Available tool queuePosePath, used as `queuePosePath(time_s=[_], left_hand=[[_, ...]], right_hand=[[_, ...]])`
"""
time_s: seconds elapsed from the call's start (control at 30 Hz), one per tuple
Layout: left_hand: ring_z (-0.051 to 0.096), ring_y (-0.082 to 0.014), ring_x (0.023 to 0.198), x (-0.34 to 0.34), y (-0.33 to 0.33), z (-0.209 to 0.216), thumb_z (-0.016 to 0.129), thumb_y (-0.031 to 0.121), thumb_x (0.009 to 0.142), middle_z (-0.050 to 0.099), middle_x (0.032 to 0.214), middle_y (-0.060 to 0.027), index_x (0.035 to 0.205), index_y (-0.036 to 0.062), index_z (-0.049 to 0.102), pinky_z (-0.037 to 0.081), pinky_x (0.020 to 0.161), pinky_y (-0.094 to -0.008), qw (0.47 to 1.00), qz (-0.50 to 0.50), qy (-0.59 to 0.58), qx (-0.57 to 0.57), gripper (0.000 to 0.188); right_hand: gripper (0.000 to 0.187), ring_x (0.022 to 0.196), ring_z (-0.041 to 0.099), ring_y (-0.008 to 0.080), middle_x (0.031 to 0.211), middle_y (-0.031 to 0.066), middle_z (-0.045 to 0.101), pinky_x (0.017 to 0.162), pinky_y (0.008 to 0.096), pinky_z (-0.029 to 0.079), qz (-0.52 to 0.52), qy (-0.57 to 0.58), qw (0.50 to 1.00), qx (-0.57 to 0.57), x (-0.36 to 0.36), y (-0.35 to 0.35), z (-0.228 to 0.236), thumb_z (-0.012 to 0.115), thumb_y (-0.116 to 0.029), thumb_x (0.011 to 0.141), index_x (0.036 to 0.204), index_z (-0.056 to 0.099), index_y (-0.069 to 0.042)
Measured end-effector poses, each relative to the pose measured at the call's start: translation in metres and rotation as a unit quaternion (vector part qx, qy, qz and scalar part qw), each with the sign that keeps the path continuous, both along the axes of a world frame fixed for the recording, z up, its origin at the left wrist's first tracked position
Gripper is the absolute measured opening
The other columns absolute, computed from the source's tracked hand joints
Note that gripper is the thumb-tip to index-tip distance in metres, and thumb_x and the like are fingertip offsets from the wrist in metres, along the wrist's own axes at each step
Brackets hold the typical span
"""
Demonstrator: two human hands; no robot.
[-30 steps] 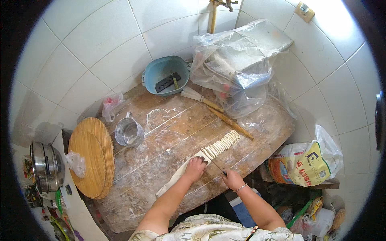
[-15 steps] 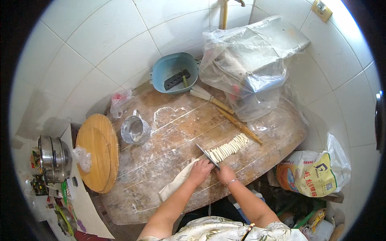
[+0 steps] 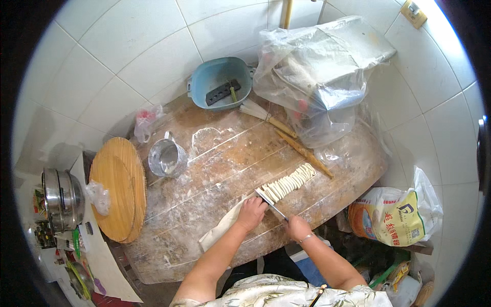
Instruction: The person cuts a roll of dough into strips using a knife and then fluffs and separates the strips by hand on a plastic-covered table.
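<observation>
My right hand [image 3: 297, 228] is closed around the handle of a knife [image 3: 277, 210], whose blade slants up to the left across the end of a flat strip of dough [image 3: 221, 231]. Curled over that strip, right behind the blade, is my left hand [image 3: 251, 214], its fingers pressed on the dough. On the blade's far side lies a close row of narrow cut dough pieces [image 3: 291, 182], running up to the right. All this rests on a floury wooden board [image 3: 204, 202].
A rolling pin [image 3: 305, 153] and a brush [image 3: 268, 118] lie beyond the dough pieces. At the back stand a blue basin [image 3: 220, 66] and a plastic-covered tray [image 3: 327, 61]. A metal cup [image 3: 167, 157] and round wooden lids [image 3: 115, 189] are at left, a flour sack [image 3: 391, 217] at right.
My right hand has shifted slightly right with the knife, and more of the blade shows between my hands. My left hand stays on the dough strip. The whole view has shifted a little.
</observation>
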State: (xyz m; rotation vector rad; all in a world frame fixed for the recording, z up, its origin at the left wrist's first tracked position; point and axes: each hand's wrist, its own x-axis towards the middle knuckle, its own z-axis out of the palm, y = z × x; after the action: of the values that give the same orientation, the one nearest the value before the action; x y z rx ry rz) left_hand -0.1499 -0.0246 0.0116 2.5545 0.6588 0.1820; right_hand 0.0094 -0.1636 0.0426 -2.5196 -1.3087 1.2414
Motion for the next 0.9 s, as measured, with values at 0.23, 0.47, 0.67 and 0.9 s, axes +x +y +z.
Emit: queuePosePath(time_s=[0.23, 0.47, 0.67, 0.9], left_hand=[[0.051, -0.0272, 0.105, -0.005, -0.003, -0.004, 0.063, 0.013, 0.075, 0.053, 0.107, -0.0074, 0.104, 0.0128, 0.059, 0.040, 0.086, -0.0426, 0.999, -0.009, -0.028, 0.013, 0.029], [0.050, -0.0276, 0.103, -0.015, 0.003, 0.002, 0.062, 0.010, 0.075, 0.053, 0.107, -0.0078, 0.103, 0.0119, 0.059, 0.040, 0.087, -0.0426, 1.000, -0.022, 0.004, 0.000, 0.028], [0.050, -0.0265, 0.100, -0.012, 0.003, -0.007, 0.064, 0.010, 0.073, 0.052, 0.098, -0.0069, 0.098, 0.0131, 0.058, 0.040, 0.086, -0.0418, 0.999, -0.042, 0.007, 0.013, 0.026], [0.052, -0.0264, 0.101, -0.011, 0.000, -0.007, 0.062, 0.014, 0.076, 0.053, 0.104, -0.0061, 0.103, 0.0138, 0.059, 0.041, 0.082, -0.0416, 1.000, -0.023, -0.010, 0.002, 0.027]], right_hand=[[0.029, 0.087, 0.061, 0.0432, 0.089, 0.0282, 0.063, 0.076, 0.0491, 0.049, -0.038, 0.023, 0.991, 0.124, -0.013, 0.041, -0.032, 0.062, -0.023, 0.082, 0.097, 0.061, 0.002], [0.031, 0.080, 0.059, 0.0449, 0.082, 0.0288, 0.061, 0.071, 0.0510, 0.047, -0.052, 0.036, 0.996, 0.058, -0.001, 0.017, 0.020, 0.061, -0.029, 0.083, 0.088, 0.064, 0.002], [0.026, 0.081, 0.063, 0.0414, 0.084, 0.0242, 0.065, 0.071, 0.0498, 0.051, 0.023, 0.014, 0.999, -0.037, -0.001, -0.002, 0.006, 0.058, -0.027, 0.086, 0.091, 0.066, -0.002], [0.022, 0.088, 0.062, 0.0409, 0.095, 0.0222, 0.066, 0.078, 0.0481, 0.049, -0.021, -0.007, 0.998, 0.063, -0.023, 0.032, -0.057, 0.058, -0.020, 0.084, 0.098, 0.066, -0.005]])
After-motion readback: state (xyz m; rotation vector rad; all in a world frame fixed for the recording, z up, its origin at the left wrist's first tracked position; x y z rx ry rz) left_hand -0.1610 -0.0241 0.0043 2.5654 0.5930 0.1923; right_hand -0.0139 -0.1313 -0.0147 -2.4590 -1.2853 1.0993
